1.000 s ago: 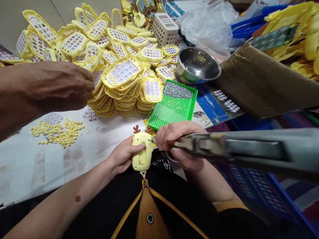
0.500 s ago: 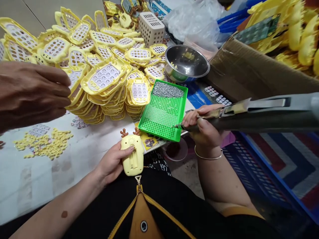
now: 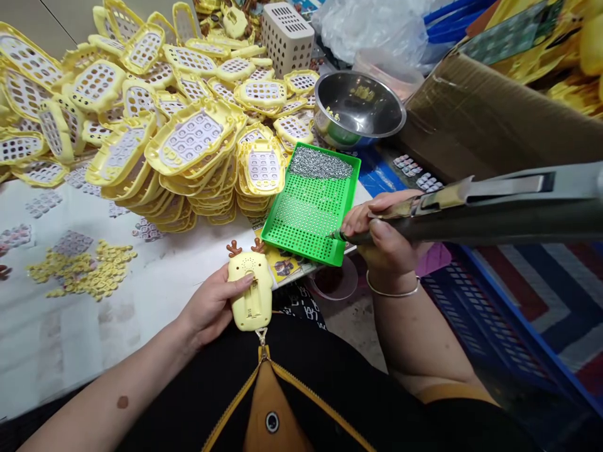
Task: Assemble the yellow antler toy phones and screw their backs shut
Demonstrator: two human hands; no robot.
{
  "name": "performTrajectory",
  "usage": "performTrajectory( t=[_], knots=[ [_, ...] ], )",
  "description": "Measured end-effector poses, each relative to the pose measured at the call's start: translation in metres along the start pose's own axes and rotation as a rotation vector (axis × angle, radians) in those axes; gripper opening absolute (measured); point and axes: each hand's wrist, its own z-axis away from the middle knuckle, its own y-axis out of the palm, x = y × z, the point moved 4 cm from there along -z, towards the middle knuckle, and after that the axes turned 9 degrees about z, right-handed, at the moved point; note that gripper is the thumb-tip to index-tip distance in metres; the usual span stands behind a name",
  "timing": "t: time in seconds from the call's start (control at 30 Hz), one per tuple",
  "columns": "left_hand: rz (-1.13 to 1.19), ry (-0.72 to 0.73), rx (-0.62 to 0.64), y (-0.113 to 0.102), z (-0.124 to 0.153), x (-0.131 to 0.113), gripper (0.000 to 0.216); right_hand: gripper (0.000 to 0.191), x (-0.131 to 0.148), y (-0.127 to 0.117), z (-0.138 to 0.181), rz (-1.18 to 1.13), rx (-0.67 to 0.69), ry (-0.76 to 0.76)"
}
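My left hand (image 3: 214, 304) is closed round a yellow toy phone (image 3: 250, 301) with brown antlers, its back facing up. The thumb lies across the back beside the long open battery recess. My right hand (image 3: 389, 232) grips a dark electric screwdriver (image 3: 471, 216) with a grey lever, held level and running off to the right. Its thin tip points left, over the near right part of a green perforated tray (image 3: 306, 216). A heap of small silvery screws (image 3: 320, 163) lies at the tray's far end.
Stacked yellow shells (image 3: 198, 141) with white keypads fill the table's far side. Small yellow pieces (image 3: 89, 267) lie at left. Behind the tray are a steel bowl (image 3: 360, 110) and a beige perforated basket (image 3: 286, 41). A cardboard box (image 3: 494, 125) and blue crate (image 3: 518, 339) stand at right.
Another person's hand at the left has gone out of view. The view has shifted slightly. My two hands keep the same holds on the toy phone and the screwdriver.
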Motion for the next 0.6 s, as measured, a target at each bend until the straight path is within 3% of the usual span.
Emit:
performTrajectory(
  t=[0.13,0.27,0.47,0.6],
  knots=[
    [0.043,0.032,0.029,-0.002,0.002,0.000,0.040,0.013,0.015,0.005,0.000,0.004,-0.017,-0.027],
    [0.044,0.044,0.061,-0.001,0.007,0.005,0.046,0.010,0.047,0.027,0.006,-0.021,-0.018,-0.034],
    [0.001,0.099,0.084,0.000,0.009,0.012,0.045,0.014,0.070,0.088,0.023,-0.256,0.301,-0.003],
    [0.011,0.120,0.152,-0.001,0.009,0.013,0.044,0.016,0.065,0.108,0.029,-0.297,0.349,0.001]
  ],
)
